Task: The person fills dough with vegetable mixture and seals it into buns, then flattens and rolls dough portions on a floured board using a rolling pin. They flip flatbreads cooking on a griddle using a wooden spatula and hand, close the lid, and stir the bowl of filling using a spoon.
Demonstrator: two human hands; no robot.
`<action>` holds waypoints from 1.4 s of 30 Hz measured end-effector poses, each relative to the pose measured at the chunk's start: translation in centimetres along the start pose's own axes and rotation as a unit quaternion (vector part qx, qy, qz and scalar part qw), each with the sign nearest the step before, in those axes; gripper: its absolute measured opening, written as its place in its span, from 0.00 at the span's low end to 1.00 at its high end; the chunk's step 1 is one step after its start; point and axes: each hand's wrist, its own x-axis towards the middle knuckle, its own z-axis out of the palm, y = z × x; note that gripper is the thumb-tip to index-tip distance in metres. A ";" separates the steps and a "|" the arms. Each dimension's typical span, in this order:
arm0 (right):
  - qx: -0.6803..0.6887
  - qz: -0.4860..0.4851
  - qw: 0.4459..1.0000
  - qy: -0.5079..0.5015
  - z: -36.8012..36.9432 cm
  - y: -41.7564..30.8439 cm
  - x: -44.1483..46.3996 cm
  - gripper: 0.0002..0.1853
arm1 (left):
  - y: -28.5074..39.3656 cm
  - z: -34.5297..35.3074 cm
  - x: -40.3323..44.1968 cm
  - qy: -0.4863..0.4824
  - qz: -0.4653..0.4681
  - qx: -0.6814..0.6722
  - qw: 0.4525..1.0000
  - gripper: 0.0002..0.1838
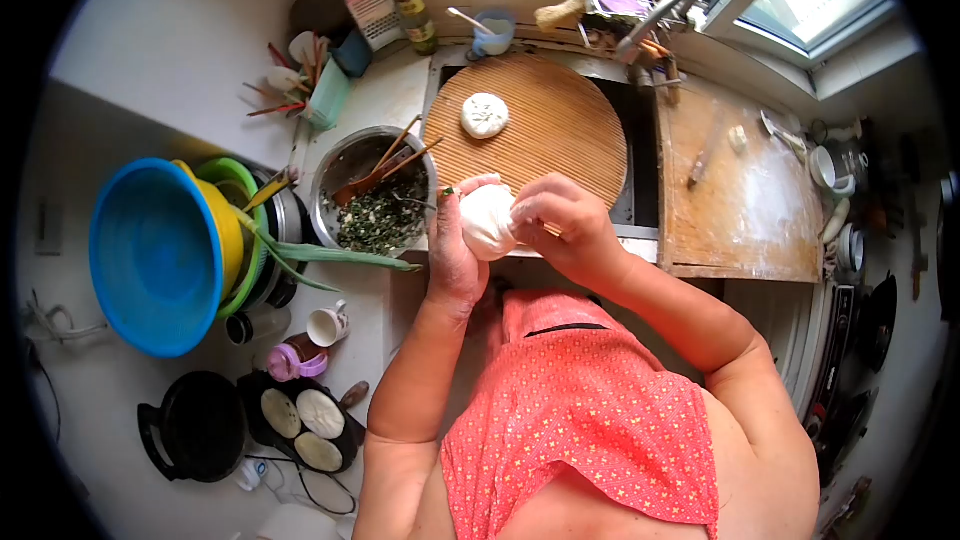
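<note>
A white stuffed dough bun (pixel 487 224) rests in my left hand (pixel 456 258), whose fingers curl around its far side and underneath. My right hand (pixel 568 218) is closed at the bun's right edge, its fingertips pinching the dough; the exact fold is partly hidden. Just beyond both hands lies a round ridged wooden board (pixel 560 120) over the sink. One pleated bun (pixel 485 115) sits on that board. To the left of my left hand stands a metal bowl (pixel 322 175) of chopped green filling (pixel 375 223), with chopsticks (pixel 400 138) and a wooden spoon (pixel 368 183) in it.
On the right, a floured wooden board (pixel 735 245) carries a rolling pin (pixel 706 152) and a small dough piece (pixel 738 138). A faucet (pixel 655 20) rises behind. Blue basin (pixel 150 260), mug (pixel 328 324), black pan (pixel 200 425) and flatbread pan (pixel 262 438) stand left.
</note>
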 end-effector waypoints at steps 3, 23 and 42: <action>-0.038 -0.014 0.998 -0.053 -2.9 0.1 -2.1 0.07 | -1.9 1.8 -0.4 -0.022 -0.041 0.047 0.998 0.31; 0.361 0.227 0.882 0.199 -20.2 -0.2 -21.2 0.05 | -11.8 22.1 -4.9 -0.215 -0.206 0.285 0.911 0.42; -0.091 0.141 0.986 0.022 -22.7 1.1 -19.9 0.09 | -19.8 18.4 -1.6 -0.210 -0.163 0.161 0.951 0.32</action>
